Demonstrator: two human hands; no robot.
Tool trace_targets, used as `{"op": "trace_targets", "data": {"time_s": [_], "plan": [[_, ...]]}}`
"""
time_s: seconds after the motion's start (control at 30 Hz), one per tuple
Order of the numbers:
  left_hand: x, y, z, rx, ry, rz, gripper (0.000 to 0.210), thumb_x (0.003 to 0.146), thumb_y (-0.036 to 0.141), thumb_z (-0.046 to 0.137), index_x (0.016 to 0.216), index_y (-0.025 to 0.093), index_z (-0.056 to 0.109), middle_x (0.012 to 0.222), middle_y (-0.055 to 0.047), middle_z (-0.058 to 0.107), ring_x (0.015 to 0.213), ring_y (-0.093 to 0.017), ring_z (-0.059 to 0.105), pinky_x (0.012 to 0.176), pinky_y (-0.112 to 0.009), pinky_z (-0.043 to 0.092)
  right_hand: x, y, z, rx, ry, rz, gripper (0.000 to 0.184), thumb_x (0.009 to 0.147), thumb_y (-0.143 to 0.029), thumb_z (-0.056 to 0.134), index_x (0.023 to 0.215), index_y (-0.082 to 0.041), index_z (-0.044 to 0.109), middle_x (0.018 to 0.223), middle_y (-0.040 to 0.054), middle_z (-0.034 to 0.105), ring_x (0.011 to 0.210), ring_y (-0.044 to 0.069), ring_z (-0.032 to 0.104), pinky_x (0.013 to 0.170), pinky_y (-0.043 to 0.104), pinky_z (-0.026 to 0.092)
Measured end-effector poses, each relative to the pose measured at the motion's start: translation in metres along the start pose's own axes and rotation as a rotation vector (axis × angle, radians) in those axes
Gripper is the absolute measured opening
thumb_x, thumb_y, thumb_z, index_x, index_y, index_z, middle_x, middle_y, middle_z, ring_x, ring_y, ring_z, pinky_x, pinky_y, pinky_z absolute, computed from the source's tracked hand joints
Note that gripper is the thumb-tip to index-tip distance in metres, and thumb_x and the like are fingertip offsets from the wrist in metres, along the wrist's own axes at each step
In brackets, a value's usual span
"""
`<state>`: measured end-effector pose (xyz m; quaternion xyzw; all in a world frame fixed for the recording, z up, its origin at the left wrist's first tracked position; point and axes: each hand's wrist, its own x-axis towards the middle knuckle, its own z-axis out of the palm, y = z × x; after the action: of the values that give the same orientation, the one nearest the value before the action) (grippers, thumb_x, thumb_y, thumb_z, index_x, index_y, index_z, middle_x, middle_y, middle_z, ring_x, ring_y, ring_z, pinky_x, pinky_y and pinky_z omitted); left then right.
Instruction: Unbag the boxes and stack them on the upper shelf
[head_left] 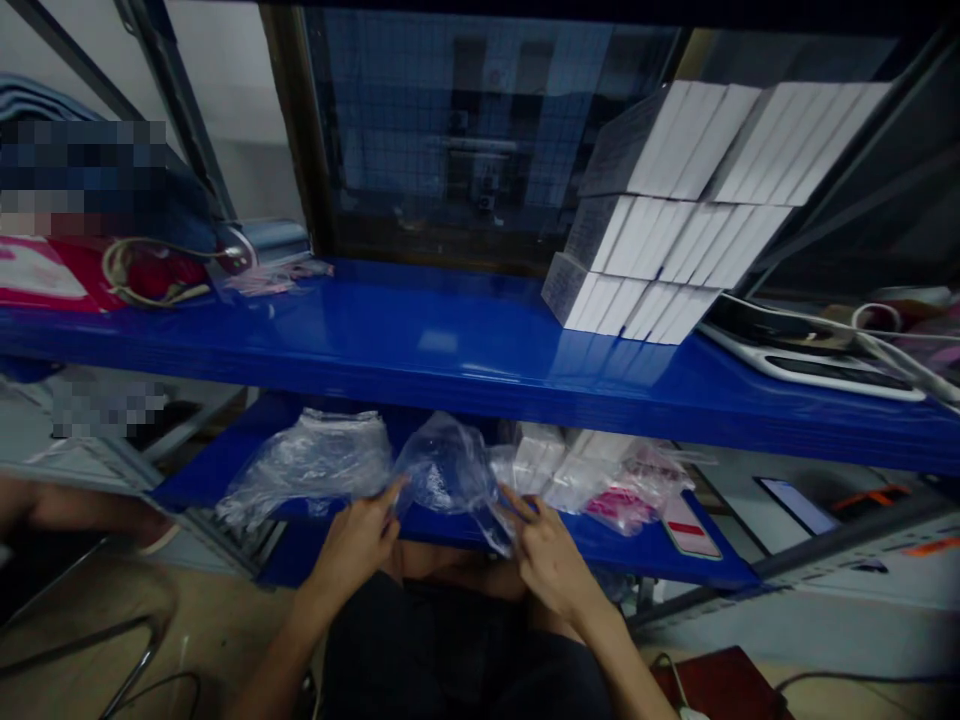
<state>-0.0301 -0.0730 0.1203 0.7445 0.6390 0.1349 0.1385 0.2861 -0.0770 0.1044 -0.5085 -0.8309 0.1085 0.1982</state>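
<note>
From the wearer's head, a single camera looks forward and down over a blue upper shelf (420, 330), facing a dark window (487, 130) beyond. The left hand (358, 535) and right hand (547, 550) appear near the lens, low in frame, above the wearer's lap (457, 650); stacked white boxes (675, 240) stand farther off, upper right.

1. Left hand (356, 535): at lower shelf's (202, 475) front edge, palm down, fingers forward, pinching.
2. Right hand (546, 550): same edge, further right; index forward, fingers bent in a grip, thumb hidden.
3. Forearms (611, 645) bare, angled inward; hands apart.
</note>
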Motion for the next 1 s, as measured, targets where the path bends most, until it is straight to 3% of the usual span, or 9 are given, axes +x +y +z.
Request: {"op": "trace_targets", "data": {"time_s": [0.07,0.13,0.27,0.33,0.4,0.57,0.7,0.87,1.0], "plan": [[-0.014,0.001,0.015,0.014,-0.144,-0.042,0.051,0.094,0.037,0.054,0.145,0.029,0.057,0.093,-0.008,0.076,0.089,-0.028,0.074,0.081,-0.036,0.054,-0.020,0.006,0.010,-0.013,-0.167,0.026,0.058,0.085,-0.025,0.064,0.143,-0.029,0.062,0.162,0.0075,0.042,0.151,0.041,0.035,0.119,0.065,0.033],[-0.023,0.008,0.015,-0.015,-0.139,-0.021,0.040,0.093,0.053,0.059,0.121,0.028,0.073,0.094,-0.009,0.075,0.093,-0.029,0.073,0.081,-0.035,0.054,-0.028,0.007,0.008,0.014,-0.204,0.003,0.064,0.082,-0.045,0.075,0.142,-0.028,0.063,0.165,0.0084,0.037,0.155,0.044,0.022,0.121,0.069,0.026],[-0.012,0.032,-0.003,-0.060,0.293,0.052,0.045,0.098,0.058,0.050,0.078,0.024,0.071,0.090,-0.008,0.069,0.097,-0.027,0.067,0.092,-0.039,0.052,-0.007,-0.004,-0.003,0.133,-0.007,0.015,0.048,0.096,-0.053,0.060,0.134,-0.027,0.069,0.159,0.0086,0.048,0.153,0.035,0.033,0.123,0.059,0.032],[0.008,0.042,-0.002,-0.081,0.376,0.118,0.041,0.102,0.049,0.044,0.089,0.024,0.073,0.097,-0.008,0.070,0.103,-0.026,0.065,0.100,-0.040,0.050,0.013,-0.009,0.006,0.192,0.080,0.049,0.043,0.103,-0.046,0.049,0.135,-0.025,0.067,0.148,0.0107,0.059,0.143,0.029,0.049,0.119,0.051,0.041],[0.030,0.046,0.012,-0.071,0.298,0.145,0.034,0.103,0.039,0.045,0.114,0.023,0.073,0.121,-0.011,0.068,0.119,-0.028,0.060,0.109,-0.043,0.045,0.030,-0.011,0.028,0.201,0.112,0.062,0.044,0.106,-0.041,0.043,0.141,-0.021,0.063,0.144,0.0124,0.062,0.138,0.027,0.054,0.119,0.049,0.042],[0.061,0.031,0.061,0.027,-0.062,-0.062,0.052,0.095,0.033,0.058,0.146,0.025,0.057,0.156,-0.017,0.047,0.151,-0.042,0.031,0.118,-0.060,0.030,0.032,0.001,0.090,0.009,0.087,0.163,0.056,0.103,-0.042,0.050,0.152,-0.014,0.050,0.162,0.0178,0.040,0.153,0.035,0.033,0.124,0.057,0.029],[0.057,0.023,0.073,0.033,-0.059,0.051,0.055,0.093,0.034,0.061,0.144,0.015,0.057,0.154,-0.017,0.050,0.156,-0.040,0.021,0.121,-0.053,0.032,0.017,0.011,0.102,0.018,0.187,0.173,0.057,0.104,-0.043,0.045,0.156,-0.020,0.045,0.163,0.0137,0.040,0.152,0.032,0.035,0.124,0.055,0.030],[0.033,0.039,0.051,-0.095,0.092,0.228,0.055,0.093,0.027,0.060,0.147,0.020,0.050,0.153,-0.012,0.050,0.152,-0.031,0.034,0.123,-0.046,0.035,0.002,0.012,0.087,0.170,0.310,0.120,0.047,0.103,-0.039,0.046,0.146,-0.023,0.057,0.155,0.0115,0.052,0.147,0.031,0.042,0.121,0.055,0.037],[0.013,0.047,-0.009,-0.161,0.277,0.285,0.056,0.099,0.040,0.056,0.152,0.027,0.042,0.155,-0.010,0.046,0.137,-0.029,0.055,0.112,-0.044,0.049,0.020,-0.009,0.057,0.291,0.328,-0.110,0.044,0.101,-0.035,0.050,0.144,-0.028,0.059,0.155,0.0075,0.053,0.148,0.031,0.041,0.120,0.055,0.036]]}}
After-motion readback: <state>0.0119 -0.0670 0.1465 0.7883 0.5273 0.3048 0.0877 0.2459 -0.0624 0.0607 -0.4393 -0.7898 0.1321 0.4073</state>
